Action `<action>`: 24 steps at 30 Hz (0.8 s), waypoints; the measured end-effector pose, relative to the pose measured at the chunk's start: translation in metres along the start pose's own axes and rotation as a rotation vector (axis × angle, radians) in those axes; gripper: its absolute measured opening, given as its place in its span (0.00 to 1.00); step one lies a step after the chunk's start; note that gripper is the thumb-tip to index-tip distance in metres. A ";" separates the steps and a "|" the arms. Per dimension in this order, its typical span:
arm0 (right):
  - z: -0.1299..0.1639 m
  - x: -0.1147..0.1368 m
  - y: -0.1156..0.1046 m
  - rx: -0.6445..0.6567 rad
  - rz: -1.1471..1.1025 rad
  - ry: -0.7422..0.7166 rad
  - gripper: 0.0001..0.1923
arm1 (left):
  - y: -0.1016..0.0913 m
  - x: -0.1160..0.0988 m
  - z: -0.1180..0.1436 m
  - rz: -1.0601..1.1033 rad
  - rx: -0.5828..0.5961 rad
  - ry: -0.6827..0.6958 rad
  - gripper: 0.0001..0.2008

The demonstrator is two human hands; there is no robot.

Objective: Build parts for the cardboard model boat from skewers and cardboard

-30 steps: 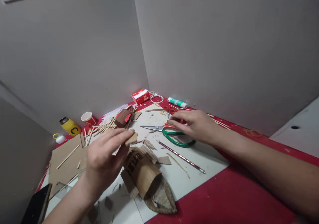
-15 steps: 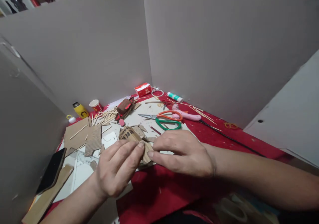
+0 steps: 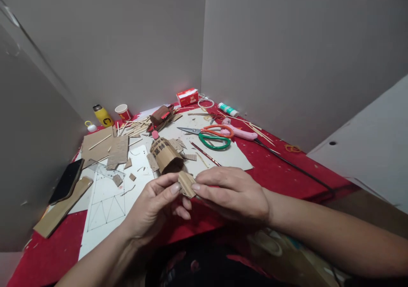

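Observation:
A small folded piece of cardboard is pinched between my two hands, over the front of the table. My left hand grips its left edge with thumb and forefinger, the other fingers curled beneath. My right hand holds its right edge, thumb on top; the far fingers are partly hidden. Just beyond stands a bent cardboard body with dark printed characters and an open, shadowed near end. A pencil lies behind my right hand. Scissors with orange and green handles rest farther back.
A sheet with a drawn truss pattern, a phone and a cardboard strip lie at left. Wooden sticks, a yellow bottle and a paper cup are behind. A pink glue gun trails a black cord rightward.
Both hands have come nearer to me, away from the printed cardboard body, which now stands uncovered. The small cardboard piece is now held up between my fingers. My view has tilted down.

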State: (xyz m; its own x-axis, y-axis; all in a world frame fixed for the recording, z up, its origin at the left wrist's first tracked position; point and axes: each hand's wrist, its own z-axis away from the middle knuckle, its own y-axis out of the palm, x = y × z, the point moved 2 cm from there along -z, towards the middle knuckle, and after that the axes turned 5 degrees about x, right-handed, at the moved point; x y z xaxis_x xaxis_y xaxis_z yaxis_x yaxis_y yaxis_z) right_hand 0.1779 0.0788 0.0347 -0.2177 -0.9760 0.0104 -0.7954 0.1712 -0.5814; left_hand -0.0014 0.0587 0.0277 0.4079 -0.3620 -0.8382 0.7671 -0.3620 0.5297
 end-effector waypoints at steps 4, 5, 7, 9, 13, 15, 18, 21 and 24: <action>0.003 0.003 0.004 -0.008 0.037 0.015 0.05 | -0.005 0.006 -0.001 0.044 0.051 -0.043 0.09; 0.003 0.003 0.005 -0.003 0.053 0.011 0.05 | -0.006 0.007 0.000 0.045 0.061 -0.050 0.08; 0.003 0.003 0.005 0.019 0.082 -0.002 0.03 | -0.007 0.008 0.000 0.044 0.068 -0.063 0.09; 0.002 0.003 0.006 0.050 0.087 -0.013 0.03 | -0.007 0.009 0.001 0.041 0.069 -0.079 0.09; -0.001 0.005 0.007 0.073 0.061 0.008 0.07 | -0.009 0.013 0.001 0.063 0.039 -0.073 0.12; -0.002 0.007 0.009 0.072 0.039 0.031 0.07 | -0.011 0.015 0.000 0.075 0.010 -0.047 0.13; -0.002 0.011 0.013 0.080 0.017 0.085 0.05 | -0.012 0.017 -0.001 0.066 -0.027 -0.024 0.13; -0.002 0.015 0.015 0.092 0.016 0.136 0.04 | -0.013 0.018 -0.001 0.079 -0.072 -0.023 0.12; -0.003 0.018 0.015 0.087 -0.059 0.246 0.04 | -0.015 0.019 -0.002 0.096 -0.128 -0.001 0.12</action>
State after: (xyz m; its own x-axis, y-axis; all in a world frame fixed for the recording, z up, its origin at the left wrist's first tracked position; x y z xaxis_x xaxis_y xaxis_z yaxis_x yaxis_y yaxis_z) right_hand 0.1603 0.0639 0.0282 -0.3114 -0.9202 0.2374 -0.7614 0.0921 -0.6416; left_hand -0.0038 0.0584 0.0036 0.4817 -0.3905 -0.7845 0.7816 -0.2134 0.5861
